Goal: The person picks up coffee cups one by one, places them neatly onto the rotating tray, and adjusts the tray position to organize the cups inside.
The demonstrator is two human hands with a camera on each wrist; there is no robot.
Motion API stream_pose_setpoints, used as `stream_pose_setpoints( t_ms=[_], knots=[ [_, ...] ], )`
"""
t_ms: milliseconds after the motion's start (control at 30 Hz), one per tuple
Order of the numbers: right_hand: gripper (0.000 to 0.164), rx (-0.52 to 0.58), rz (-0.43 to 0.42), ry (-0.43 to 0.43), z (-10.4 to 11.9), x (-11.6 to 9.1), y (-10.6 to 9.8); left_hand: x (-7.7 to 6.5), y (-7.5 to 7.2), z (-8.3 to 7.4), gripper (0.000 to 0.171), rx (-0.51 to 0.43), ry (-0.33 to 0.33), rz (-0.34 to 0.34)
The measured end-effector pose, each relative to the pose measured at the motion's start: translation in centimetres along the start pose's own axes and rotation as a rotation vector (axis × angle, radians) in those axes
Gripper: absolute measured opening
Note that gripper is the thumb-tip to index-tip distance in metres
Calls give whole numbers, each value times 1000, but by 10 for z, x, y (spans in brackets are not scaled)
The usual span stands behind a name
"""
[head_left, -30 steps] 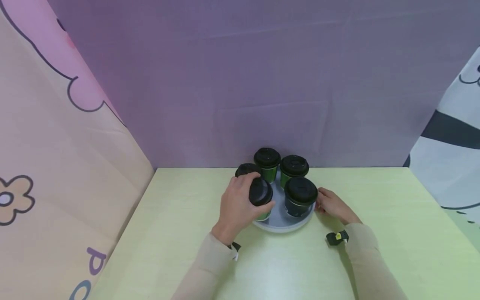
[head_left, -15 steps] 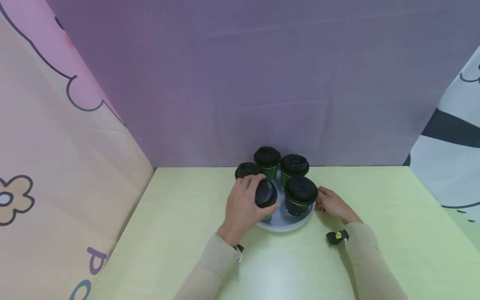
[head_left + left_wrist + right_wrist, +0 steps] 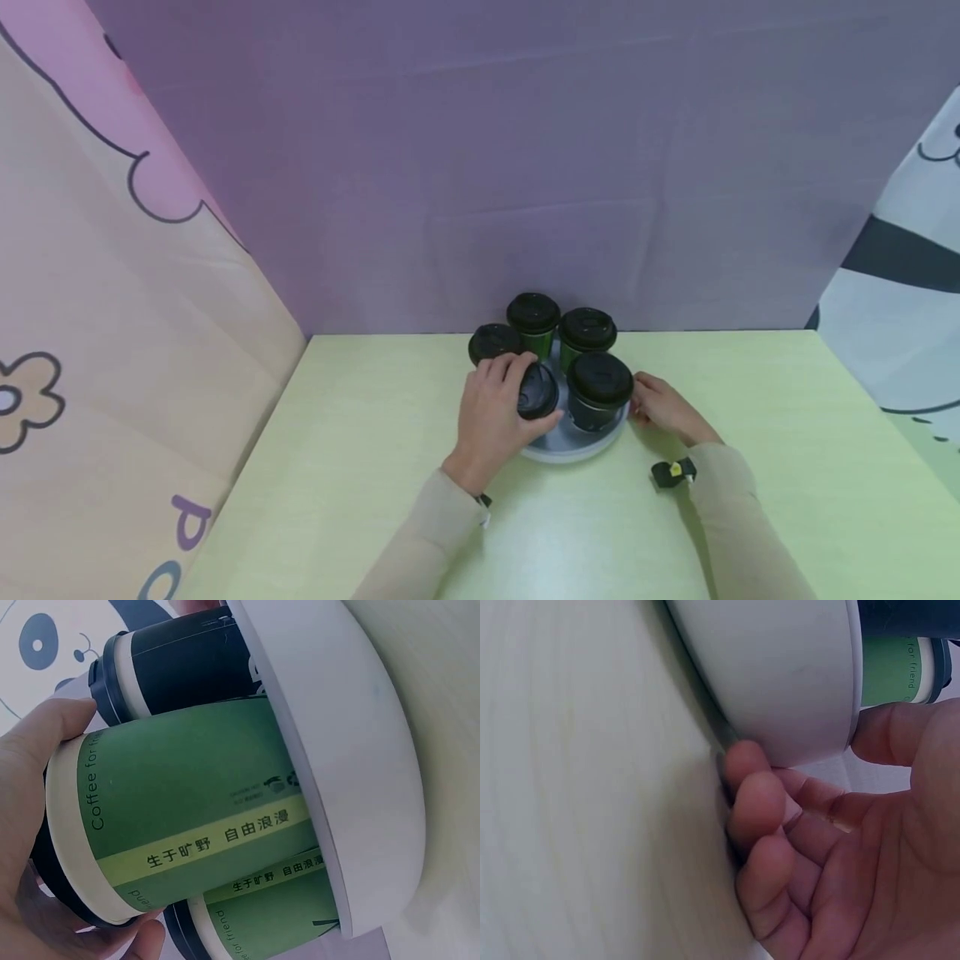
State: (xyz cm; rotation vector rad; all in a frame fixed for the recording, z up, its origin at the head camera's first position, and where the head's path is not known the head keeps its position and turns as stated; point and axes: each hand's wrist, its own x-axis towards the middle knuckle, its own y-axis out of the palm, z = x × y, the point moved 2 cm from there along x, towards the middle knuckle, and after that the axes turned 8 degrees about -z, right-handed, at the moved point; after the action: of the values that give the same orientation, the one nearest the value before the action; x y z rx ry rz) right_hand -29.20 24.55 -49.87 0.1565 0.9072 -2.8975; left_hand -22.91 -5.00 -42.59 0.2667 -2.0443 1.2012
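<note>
In the head view my left hand (image 3: 491,417) grips a green paper coffee cup (image 3: 199,802) from above, near its black lid (image 3: 538,392). The cup stands at the near left of a round white tray (image 3: 562,456); in the left wrist view its base meets the tray's surface. My right hand (image 3: 667,410) holds the tray's right edge, thumb against the rim and fingers curled low at its side. A dark cup (image 3: 597,408) stands just right of the held one. Behind are more lidded cups: one at left (image 3: 495,342), two green ones (image 3: 536,343) at the back.
The tray sits on a pale wood-grain table (image 3: 360,458), close to the purple backdrop (image 3: 480,167). Printed cloths hang on the left (image 3: 150,333) and right (image 3: 892,333). Each wrist wears a small black strap mount (image 3: 670,473).
My left hand has shifted the held cup a little to the right, toward the dark cup. The right hand stays at the tray's edge.
</note>
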Motion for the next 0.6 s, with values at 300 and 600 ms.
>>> stream_pose_setpoints(
  t_ms=[300, 600],
  knots=[
    [42, 5, -4, 0, 1, 0, 1, -1, 4, -1, 78, 16, 17, 1],
    [40, -1, -14, 0, -1, 2, 1, -2, 7, -2, 77, 24, 21, -4]
  ],
)
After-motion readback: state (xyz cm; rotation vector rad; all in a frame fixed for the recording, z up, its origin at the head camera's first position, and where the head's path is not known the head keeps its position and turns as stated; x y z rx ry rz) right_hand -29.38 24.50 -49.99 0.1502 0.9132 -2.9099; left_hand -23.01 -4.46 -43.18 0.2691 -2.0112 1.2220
